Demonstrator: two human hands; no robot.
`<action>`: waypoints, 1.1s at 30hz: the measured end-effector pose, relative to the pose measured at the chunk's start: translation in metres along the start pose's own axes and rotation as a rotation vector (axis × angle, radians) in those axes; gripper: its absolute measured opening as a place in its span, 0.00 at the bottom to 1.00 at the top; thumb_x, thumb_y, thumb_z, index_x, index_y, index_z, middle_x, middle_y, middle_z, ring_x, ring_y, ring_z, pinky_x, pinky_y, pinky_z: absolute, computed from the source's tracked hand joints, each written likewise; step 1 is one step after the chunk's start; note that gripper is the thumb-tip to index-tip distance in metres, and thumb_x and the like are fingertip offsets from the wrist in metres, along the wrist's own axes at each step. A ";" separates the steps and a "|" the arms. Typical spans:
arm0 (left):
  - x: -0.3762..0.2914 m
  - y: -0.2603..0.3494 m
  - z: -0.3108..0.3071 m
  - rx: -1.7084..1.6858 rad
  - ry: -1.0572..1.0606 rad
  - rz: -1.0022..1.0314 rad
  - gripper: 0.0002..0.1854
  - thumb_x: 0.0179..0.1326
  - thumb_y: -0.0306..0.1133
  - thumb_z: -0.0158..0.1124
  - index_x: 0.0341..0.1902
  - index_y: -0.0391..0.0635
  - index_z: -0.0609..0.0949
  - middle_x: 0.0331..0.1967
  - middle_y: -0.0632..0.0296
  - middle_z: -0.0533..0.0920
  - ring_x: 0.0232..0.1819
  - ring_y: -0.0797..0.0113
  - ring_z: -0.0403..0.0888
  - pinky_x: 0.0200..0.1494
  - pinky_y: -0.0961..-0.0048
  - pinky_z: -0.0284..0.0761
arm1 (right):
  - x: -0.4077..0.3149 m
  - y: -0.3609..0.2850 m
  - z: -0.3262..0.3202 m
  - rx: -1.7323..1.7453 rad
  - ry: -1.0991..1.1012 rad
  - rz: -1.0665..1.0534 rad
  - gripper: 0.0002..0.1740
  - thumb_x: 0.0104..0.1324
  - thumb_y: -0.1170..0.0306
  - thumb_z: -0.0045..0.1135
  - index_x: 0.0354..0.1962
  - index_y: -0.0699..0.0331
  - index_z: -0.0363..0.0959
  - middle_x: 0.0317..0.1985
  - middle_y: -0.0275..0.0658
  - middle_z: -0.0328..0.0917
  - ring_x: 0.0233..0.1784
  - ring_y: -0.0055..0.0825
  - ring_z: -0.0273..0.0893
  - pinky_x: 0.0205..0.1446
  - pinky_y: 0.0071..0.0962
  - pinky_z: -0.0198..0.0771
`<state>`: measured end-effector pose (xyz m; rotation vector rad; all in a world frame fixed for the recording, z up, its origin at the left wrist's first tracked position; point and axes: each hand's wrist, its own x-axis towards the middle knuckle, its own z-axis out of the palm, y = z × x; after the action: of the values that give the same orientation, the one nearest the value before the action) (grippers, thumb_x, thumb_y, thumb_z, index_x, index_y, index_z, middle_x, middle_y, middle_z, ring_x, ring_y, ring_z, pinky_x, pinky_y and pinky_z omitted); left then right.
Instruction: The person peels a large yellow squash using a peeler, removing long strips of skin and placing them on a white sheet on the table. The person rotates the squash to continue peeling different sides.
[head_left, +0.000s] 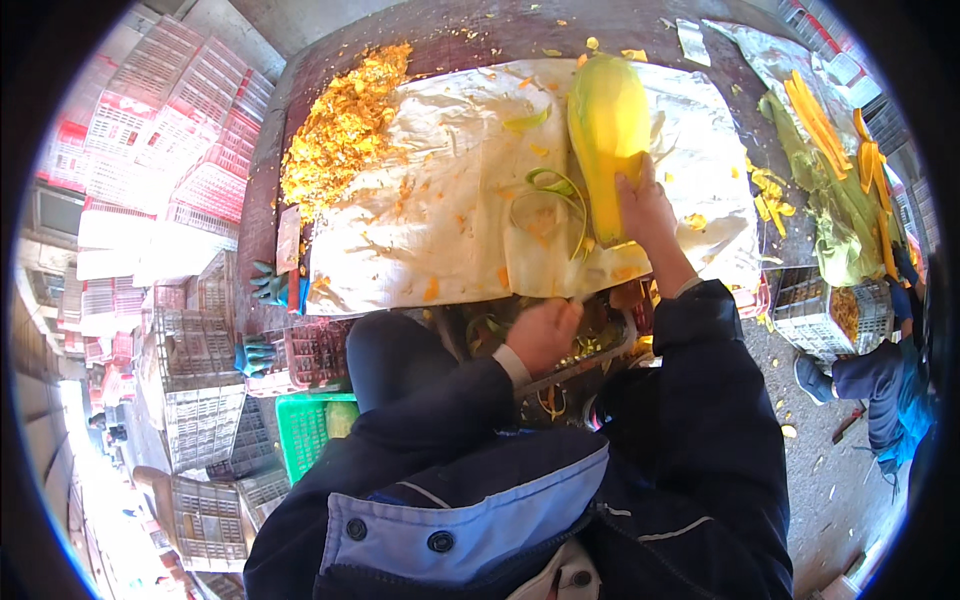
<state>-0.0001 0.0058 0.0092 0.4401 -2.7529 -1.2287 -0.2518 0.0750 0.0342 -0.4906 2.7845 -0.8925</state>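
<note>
A long yellow-green gourd or squash, partly peeled, lies lengthwise on a pale cloth spread over the table. My right hand grips its near, narrower end, fingers on its right side. Just below the cloth's near edge is my left hand, closed around what looks like a small hand tool, blurred and mostly hidden by the fingers. Thin green peel strips curl on the cloth left of the squash. A heap of orange shavings covers the table's far left.
A cleaver and a teal glove lie at the table's left edge. Below the cloth is a container of peelings. A green crate stands lower left, stacked crates beyond. Orange strips and another person are at right.
</note>
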 end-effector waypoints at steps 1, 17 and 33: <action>0.008 -0.006 -0.012 -0.138 0.096 -0.138 0.22 0.72 0.48 0.51 0.37 0.39 0.77 0.31 0.36 0.81 0.37 0.33 0.80 0.41 0.45 0.73 | -0.001 -0.004 -0.001 -0.009 0.012 -0.006 0.42 0.72 0.42 0.40 0.76 0.51 0.44 0.58 0.59 0.73 0.60 0.57 0.74 0.63 0.51 0.68; 0.409 -0.031 -0.117 0.048 0.057 -0.196 0.38 0.69 0.61 0.46 0.24 0.32 0.81 0.23 0.44 0.83 0.33 0.47 0.85 0.41 0.53 0.75 | -0.017 -0.019 0.002 -0.163 0.173 -0.090 0.39 0.72 0.51 0.46 0.73 0.64 0.52 0.51 0.57 0.77 0.47 0.56 0.80 0.49 0.52 0.74; 0.168 -0.006 -0.024 0.216 0.068 -0.073 0.28 0.75 0.46 0.41 0.35 0.34 0.81 0.32 0.36 0.82 0.38 0.35 0.81 0.44 0.44 0.74 | -0.006 -0.005 0.003 -0.052 0.133 -0.025 0.40 0.73 0.45 0.42 0.75 0.55 0.49 0.53 0.57 0.78 0.53 0.57 0.79 0.56 0.50 0.72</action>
<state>-0.1545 -0.0653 0.0154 0.5940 -2.8448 -0.9129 -0.2440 0.0718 0.0352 -0.4919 2.9343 -0.8916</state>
